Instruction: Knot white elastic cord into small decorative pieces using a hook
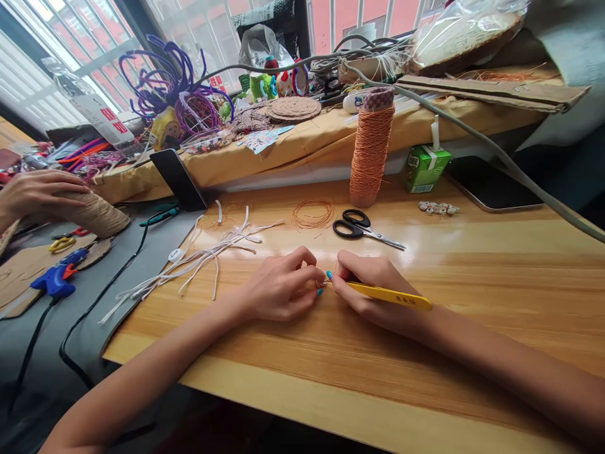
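Observation:
My left hand [286,285] rests on the wooden table [496,277], its thumb and fingers closed on something too small to make out. Close beside it on the right, my right hand [368,284] is closed around a yellow tool [392,295] that looks like tweezers, its tip near the left fingertips. Black-handled scissors [363,228] lie just beyond my hands, with a coil of thin orange cord [312,214] to their left. White cords [203,255] are spread left of my left hand. Behind the scissors stands a spool of orange cord [372,151].
Another person's hand [45,192] touches a twine-wrapped roll [97,214] at the far left, near a blue glue gun [59,274]. A phone [178,180] leans on the shelf edge. A green carton [426,168], small white pieces [438,208] and a dark tablet [494,183] sit at the back right.

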Tool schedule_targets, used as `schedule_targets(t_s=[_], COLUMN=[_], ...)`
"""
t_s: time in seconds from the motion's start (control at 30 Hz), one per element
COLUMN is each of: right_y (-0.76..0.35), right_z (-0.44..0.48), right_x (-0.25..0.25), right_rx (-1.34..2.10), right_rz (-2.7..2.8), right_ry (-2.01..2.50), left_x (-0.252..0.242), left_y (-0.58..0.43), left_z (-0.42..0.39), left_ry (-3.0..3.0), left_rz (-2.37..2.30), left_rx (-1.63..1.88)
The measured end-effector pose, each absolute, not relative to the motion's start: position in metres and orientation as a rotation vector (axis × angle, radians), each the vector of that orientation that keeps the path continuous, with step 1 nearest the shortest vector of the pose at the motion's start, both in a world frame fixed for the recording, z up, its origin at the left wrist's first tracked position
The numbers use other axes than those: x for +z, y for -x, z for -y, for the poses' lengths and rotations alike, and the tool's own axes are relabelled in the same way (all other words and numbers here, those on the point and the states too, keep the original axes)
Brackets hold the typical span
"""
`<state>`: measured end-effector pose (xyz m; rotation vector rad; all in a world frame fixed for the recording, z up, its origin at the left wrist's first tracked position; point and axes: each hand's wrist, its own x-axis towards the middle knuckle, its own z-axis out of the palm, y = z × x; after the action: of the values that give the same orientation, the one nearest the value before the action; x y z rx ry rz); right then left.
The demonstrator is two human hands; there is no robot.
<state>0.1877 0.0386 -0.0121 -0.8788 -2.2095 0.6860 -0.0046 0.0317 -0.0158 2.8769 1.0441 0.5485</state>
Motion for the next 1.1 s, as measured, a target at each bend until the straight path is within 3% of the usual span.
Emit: schedule_targets(t_s=[0.8,1.1], right_y=[-0.185,-0.192], right_z=[-0.037,-0.043], right_x=[-0.014,-0.005], right_rx=[0.656,0.939], right_rz=[2.167,1.981], right_ry=[0.953,1.038], left_x=[-0.018,-0.009], left_y=[-0.003,0.006], left_z=[-0.031,-0.032], left_ry=[-2.831,-2.606], left_rz=[-1.017,-0.967], left_rx=[0.553,0.623])
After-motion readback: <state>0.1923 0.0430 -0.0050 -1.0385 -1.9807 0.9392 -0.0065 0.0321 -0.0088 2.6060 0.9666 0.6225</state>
